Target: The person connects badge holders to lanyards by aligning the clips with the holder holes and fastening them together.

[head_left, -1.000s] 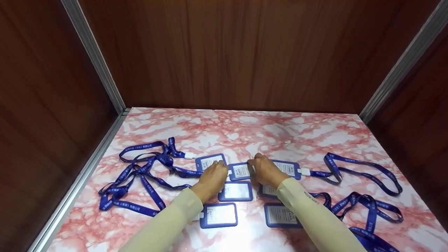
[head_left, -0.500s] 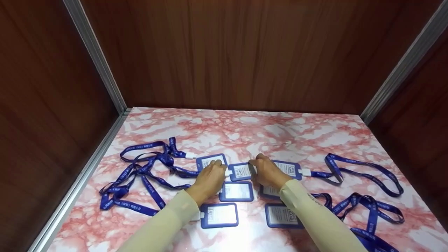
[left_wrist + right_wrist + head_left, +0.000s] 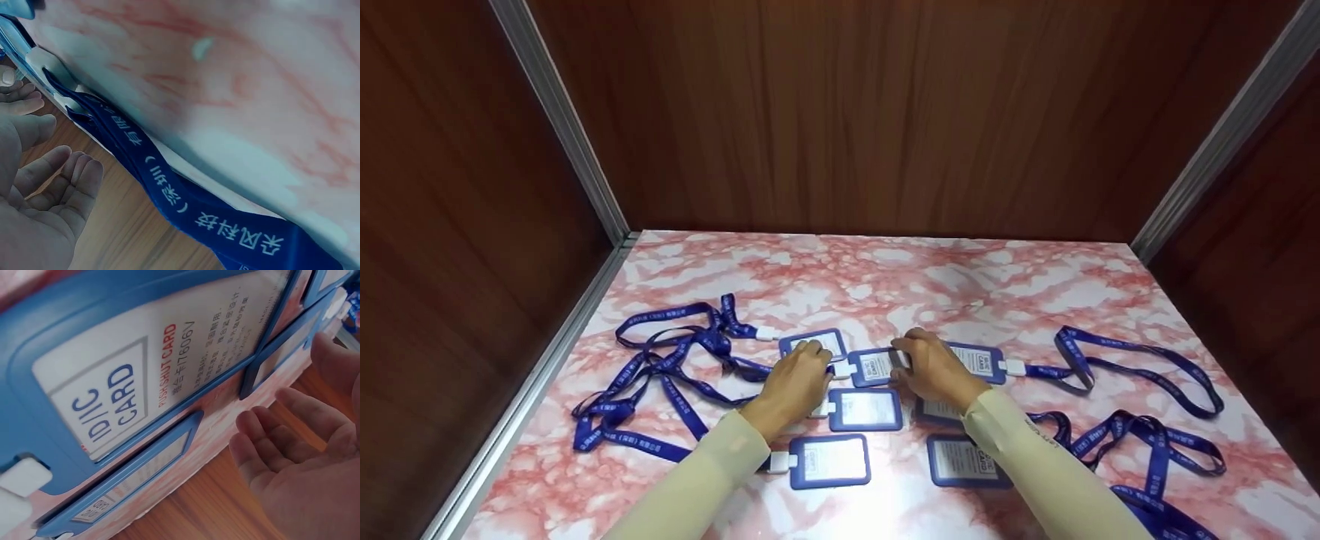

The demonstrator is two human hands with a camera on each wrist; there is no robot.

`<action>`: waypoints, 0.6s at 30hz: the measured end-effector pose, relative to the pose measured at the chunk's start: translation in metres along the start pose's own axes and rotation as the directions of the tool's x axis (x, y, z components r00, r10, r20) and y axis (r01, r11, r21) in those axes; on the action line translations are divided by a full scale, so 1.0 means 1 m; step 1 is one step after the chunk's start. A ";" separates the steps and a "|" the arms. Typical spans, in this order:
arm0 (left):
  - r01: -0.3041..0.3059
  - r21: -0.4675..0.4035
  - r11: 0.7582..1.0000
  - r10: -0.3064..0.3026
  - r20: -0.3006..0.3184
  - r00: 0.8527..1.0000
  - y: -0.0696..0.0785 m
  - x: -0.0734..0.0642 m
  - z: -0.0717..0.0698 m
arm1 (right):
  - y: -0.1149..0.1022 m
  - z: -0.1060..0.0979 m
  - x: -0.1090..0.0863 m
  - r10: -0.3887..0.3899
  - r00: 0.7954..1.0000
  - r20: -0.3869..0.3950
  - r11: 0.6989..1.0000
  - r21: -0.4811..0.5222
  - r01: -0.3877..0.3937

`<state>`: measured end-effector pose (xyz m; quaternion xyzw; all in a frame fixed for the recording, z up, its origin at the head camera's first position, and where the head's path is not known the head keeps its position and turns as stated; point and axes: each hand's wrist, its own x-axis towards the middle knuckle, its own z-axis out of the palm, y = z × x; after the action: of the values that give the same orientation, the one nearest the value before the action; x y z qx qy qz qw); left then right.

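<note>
Several blue-framed ID badge holders with white cards lie flat on the table. My left hand (image 3: 793, 382) hovers by the white clip (image 3: 841, 369) of the central badge holder (image 3: 874, 365); in the left wrist view its loosely bent fingers (image 3: 84, 180) grip nothing, beside a blue lanyard (image 3: 160, 174). My right hand (image 3: 936, 367) is over the central badge's right end and hides part of it. In the right wrist view, its thumb and relaxed fingers (image 3: 253, 450) stand apart near the badge's edge. A large badge holder (image 3: 140, 365) lies closest to that camera.
Tangled blue lanyards (image 3: 660, 367) spread at the left, and more lanyards (image 3: 1140, 442) at the right. Other badge holders include an upper-left one (image 3: 829, 341), a middle one (image 3: 866, 409) and a front-right one (image 3: 966, 461). Brown wooden panels (image 3: 847, 120) enclose the red-and-white table (image 3: 885, 262).
My left hand has drawn slightly left and toward me, uncovering the central badge's white clip and a piece of lanyard. The right hand and the badges have hardly moved.
</note>
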<state>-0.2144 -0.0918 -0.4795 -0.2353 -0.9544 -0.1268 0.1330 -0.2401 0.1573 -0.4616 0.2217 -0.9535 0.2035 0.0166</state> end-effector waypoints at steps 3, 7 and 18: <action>-0.010 0.003 1.000 0.010 -0.018 1.000 -0.001 -0.002 -0.003 | -0.001 -0.001 -0.002 -0.009 1.000 -0.023 1.000 -0.003 0.009; -0.036 0.009 0.999 0.037 -0.051 0.998 -0.005 -0.005 -0.005 | -0.003 0.000 -0.006 -0.025 0.999 -0.043 1.000 0.000 0.025; -0.053 0.013 0.998 0.055 -0.109 0.993 -0.020 -0.007 -0.015 | -0.007 -0.002 -0.015 -0.077 0.996 -0.052 0.997 0.016 0.078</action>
<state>-0.2153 -0.1169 -0.4711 -0.2530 -0.9396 -0.1309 0.1897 -0.2240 0.1582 -0.4589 0.2533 -0.9416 0.2166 0.0470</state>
